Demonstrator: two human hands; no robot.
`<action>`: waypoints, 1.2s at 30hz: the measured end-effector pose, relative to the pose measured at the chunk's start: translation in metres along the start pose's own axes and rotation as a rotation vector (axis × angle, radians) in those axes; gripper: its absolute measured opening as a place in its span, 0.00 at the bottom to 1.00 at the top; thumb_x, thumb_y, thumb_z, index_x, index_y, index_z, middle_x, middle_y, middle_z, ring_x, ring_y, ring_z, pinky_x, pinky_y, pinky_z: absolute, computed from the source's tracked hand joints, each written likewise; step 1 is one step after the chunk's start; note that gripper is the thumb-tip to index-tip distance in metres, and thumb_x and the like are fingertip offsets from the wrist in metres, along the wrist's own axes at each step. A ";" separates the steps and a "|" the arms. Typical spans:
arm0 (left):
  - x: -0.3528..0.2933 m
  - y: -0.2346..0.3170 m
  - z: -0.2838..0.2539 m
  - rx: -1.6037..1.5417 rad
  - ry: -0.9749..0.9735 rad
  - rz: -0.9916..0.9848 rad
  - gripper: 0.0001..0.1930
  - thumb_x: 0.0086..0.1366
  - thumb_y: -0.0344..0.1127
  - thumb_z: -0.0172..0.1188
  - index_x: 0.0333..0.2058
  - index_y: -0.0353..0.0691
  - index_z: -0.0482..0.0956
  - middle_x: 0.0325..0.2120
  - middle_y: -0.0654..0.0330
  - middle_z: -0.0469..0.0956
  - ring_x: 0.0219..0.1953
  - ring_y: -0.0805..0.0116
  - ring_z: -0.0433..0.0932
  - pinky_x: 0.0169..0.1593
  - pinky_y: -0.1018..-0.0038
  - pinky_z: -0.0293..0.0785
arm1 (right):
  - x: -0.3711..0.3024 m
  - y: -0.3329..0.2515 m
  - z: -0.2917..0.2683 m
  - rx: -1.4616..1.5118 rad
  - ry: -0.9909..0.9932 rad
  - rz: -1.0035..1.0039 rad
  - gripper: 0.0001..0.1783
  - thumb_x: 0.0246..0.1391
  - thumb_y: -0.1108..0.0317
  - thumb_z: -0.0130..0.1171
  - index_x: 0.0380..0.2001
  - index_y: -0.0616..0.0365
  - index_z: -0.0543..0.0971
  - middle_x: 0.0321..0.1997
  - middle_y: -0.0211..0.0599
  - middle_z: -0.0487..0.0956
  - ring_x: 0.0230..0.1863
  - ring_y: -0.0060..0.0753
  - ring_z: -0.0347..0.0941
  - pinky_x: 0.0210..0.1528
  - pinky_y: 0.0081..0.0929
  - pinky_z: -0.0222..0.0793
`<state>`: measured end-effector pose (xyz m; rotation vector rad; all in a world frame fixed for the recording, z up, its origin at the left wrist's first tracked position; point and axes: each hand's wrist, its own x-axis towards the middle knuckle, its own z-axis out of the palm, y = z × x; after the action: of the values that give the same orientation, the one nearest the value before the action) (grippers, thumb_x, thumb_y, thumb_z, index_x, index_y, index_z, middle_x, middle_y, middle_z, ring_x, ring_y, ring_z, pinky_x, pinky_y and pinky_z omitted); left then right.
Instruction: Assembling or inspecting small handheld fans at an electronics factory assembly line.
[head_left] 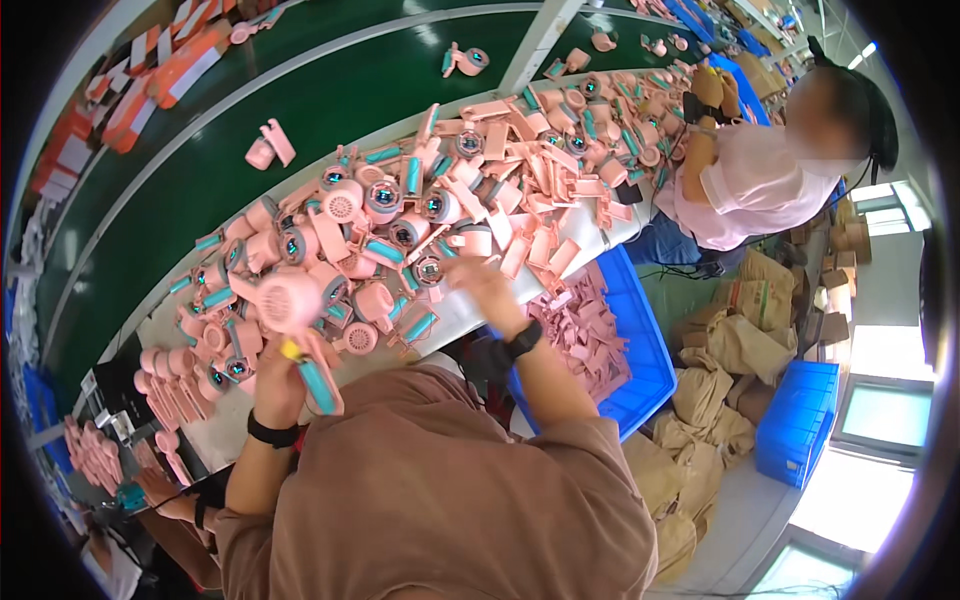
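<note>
- The left hand [280, 385], its forearm rising from the lower edge, curls around one pink handheld fan [290, 298], fingers wrapped on the handle; the fan's round head points away from the wearer, above the near side of the pile.
- One teal cylinder [317, 388] lies along that handle, and one small yellow piece [291, 349] shows near the fingers.
- The right hand [488, 292], blurred, reaches forward over the table's near edge, forearm angled up and to the left; whether its fingers pinch anything, one cannot tell.
- Two dark bands, one per wrist: a black wristband [273, 431] at left, a black watch-like band [525, 339] at right.
- A pile of pink fans and parts [385, 200], too many to count, covers much of the white table [455, 318].
- Beyond it, one pink fan in two joined-looking pieces [268, 146] rests mid-belt on the green conveyor [170, 215].
- Two blue bins sit at right: a near bin [652, 365] holding pink parts [585, 340], and a farther bin [800, 425].
- One co-worker in a pale pink shirt [750, 185] works at the pile's far end.
</note>
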<state>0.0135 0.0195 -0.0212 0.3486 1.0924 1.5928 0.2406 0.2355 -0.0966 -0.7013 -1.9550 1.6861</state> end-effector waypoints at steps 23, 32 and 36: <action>0.033 -0.002 0.024 -0.366 0.108 0.072 0.15 0.63 0.39 0.49 0.47 0.40 0.68 0.44 0.61 0.72 0.46 0.68 0.72 0.51 0.66 0.69 | 0.002 0.006 -0.136 -0.307 0.458 0.366 0.28 0.54 0.69 0.47 0.59 0.57 0.57 0.35 0.28 0.72 0.25 0.17 0.63 0.25 0.13 0.61; 0.028 -0.004 0.023 -0.466 0.248 0.162 0.12 0.64 0.34 0.45 0.45 0.37 0.68 0.43 0.59 0.72 0.46 0.66 0.72 0.51 0.66 0.69 | 0.039 -0.093 0.116 -0.251 0.050 -0.256 0.28 0.38 0.69 0.66 0.44 0.63 0.68 0.38 0.43 0.73 0.39 0.38 0.71 0.40 0.30 0.68; 0.014 -0.004 0.020 -0.421 0.239 0.289 0.13 0.65 0.36 0.45 0.46 0.38 0.68 0.42 0.59 0.72 0.45 0.68 0.72 0.50 0.68 0.69 | 0.048 -0.111 0.135 -0.526 -0.028 -0.464 0.29 0.35 0.68 0.68 0.43 0.61 0.69 0.38 0.48 0.73 0.38 0.46 0.72 0.38 0.33 0.69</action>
<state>0.0256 0.0405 -0.0186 0.0321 0.8764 2.1129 0.1083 0.1517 -0.0052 -0.3463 -2.3761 0.9215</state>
